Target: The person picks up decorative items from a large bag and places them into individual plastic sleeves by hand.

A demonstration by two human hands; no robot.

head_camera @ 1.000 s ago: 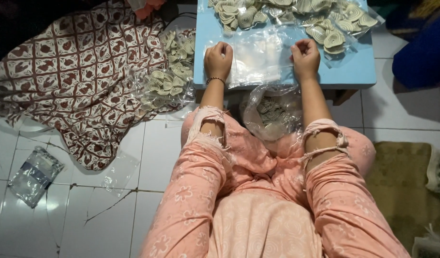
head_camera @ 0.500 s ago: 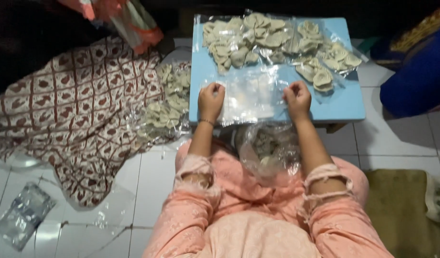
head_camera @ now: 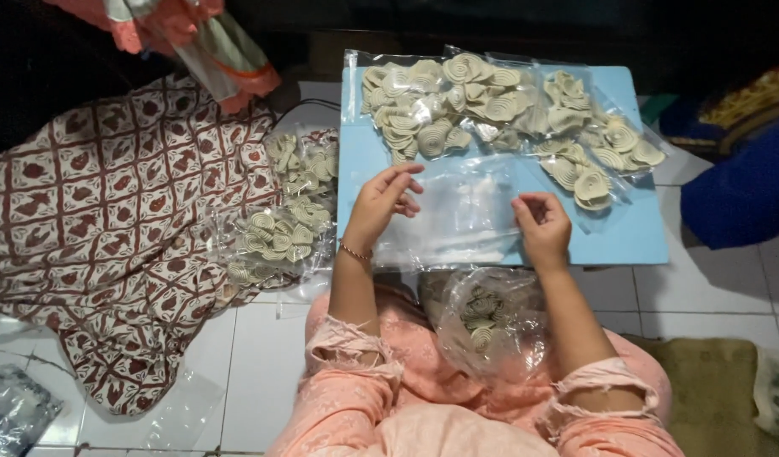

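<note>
your left hand (head_camera: 379,206) and right hand (head_camera: 542,227) pinch the empty clear bag (head_camera: 457,216) by its side edges; likely thin, limp, slippery — grip at the corners.

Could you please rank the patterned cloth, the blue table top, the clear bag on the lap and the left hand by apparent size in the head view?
1. Patterned cloth
2. Blue table top
3. Clear bag on the lap, though it sits nearer the camera
4. Left hand
</note>
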